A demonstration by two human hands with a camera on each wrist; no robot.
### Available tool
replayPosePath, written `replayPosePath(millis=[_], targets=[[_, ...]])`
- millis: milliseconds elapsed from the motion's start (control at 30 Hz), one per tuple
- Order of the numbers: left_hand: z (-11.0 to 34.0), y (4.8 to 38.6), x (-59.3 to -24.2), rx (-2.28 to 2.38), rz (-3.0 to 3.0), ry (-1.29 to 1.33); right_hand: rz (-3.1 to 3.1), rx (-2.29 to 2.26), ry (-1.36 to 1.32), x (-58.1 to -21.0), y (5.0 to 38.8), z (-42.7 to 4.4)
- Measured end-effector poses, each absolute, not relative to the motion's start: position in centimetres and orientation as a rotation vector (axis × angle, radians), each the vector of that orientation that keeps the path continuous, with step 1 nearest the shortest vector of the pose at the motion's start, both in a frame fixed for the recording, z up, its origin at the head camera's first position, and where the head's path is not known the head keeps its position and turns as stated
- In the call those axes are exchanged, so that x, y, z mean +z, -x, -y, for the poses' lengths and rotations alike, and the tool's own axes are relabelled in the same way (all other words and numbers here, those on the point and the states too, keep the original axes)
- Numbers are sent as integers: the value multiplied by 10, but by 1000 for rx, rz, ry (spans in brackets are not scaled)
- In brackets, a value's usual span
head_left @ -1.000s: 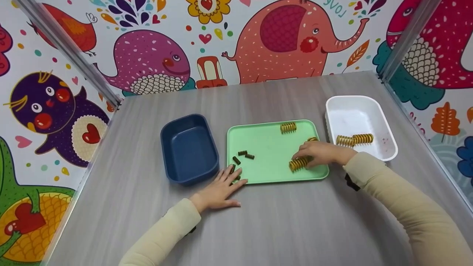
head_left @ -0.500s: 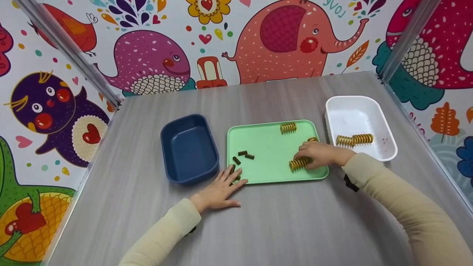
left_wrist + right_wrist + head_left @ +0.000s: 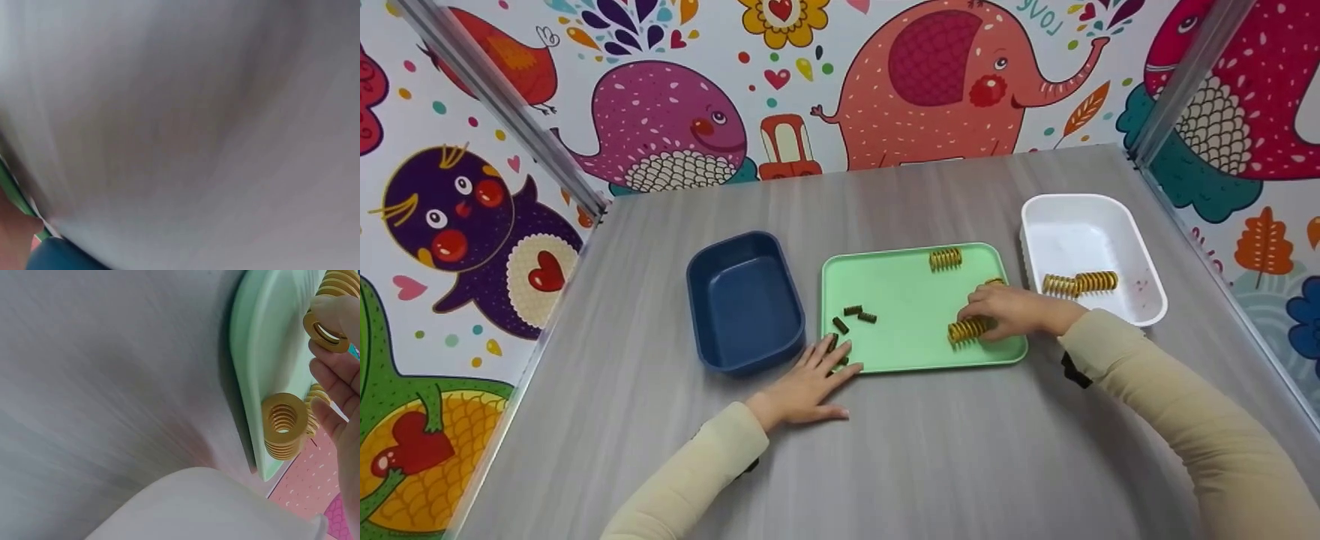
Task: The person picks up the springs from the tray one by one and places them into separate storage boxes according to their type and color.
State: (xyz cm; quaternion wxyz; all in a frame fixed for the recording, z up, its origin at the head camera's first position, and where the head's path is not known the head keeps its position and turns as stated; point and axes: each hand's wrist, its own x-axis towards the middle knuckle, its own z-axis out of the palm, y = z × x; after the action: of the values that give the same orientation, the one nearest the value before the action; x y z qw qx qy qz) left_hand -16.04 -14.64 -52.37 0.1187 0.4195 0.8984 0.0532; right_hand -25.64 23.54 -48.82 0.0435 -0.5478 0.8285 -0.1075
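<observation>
My right hand pinches a yellow coil spring at the right of the green tray. In the right wrist view, the thumb lies over this spring's end, with fingers below. A second yellow spring stands near the tray's back edge, and a third is mostly hidden behind the hand in the head view. Spread flat, my left hand rests at the tray's front left corner. Under and beside its fingertips are several small dark springs, partly covered. The left wrist view shows mostly blurred tabletop.
Left of the tray stands a deep blue bin with nothing in it. At the right, a white bin holds two yellow springs. Patterned walls and metal posts bound the grey tabletop.
The right hand's fingers have drawn in slightly on the yellow spring, and its near end shows more. The left hand and both bins have stayed put.
</observation>
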Motion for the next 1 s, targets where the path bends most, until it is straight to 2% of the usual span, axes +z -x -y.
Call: replayPosePath(millis=[700, 800, 1000], targets=[[146, 159, -522, 176, -2630, -1224, -2623, -390, 1604, -441, 268, -252], [146, 160, -524, 163, -2629, -1226, -2645, -431, 1534, -436, 269, -258], [147, 161, -525, 173, -2630, -1233, -2678, -566, 1231, -428, 269, -273]])
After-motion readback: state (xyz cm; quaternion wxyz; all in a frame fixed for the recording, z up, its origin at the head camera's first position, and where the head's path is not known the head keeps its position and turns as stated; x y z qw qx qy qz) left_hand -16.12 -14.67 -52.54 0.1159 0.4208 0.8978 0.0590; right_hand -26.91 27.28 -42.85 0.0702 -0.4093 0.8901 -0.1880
